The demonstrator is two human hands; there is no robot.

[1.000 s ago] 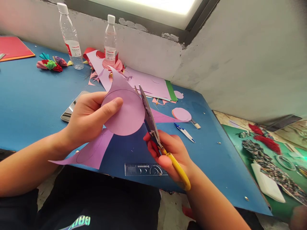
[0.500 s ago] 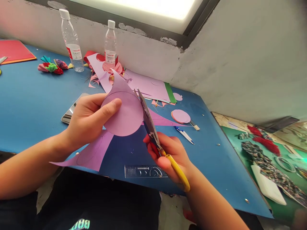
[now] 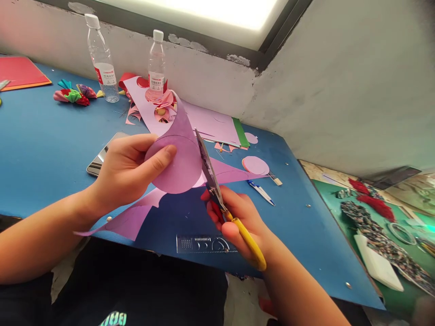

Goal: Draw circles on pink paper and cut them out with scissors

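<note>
My left hand pinches a sheet of purple paper, thumb on a round, partly cut disc marked by a pencil line. A pointed flap of the same sheet curls up above the disc. My right hand grips yellow-handled scissors, whose blades run along the disc's right edge. Both hands hover over the blue table. The rest of the purple sheet trails down to the table's near edge.
Two clear water bottles stand by the wall near paper scraps and folded coloured paper flowers. A phone lies behind my left hand. A stack of cut discs, a pen and a clear ruler lie nearby.
The scissors have advanced along the disc's edge, and my left hand has turned the paper so the flap curls higher. The trailing strip has shifted on the table.
</note>
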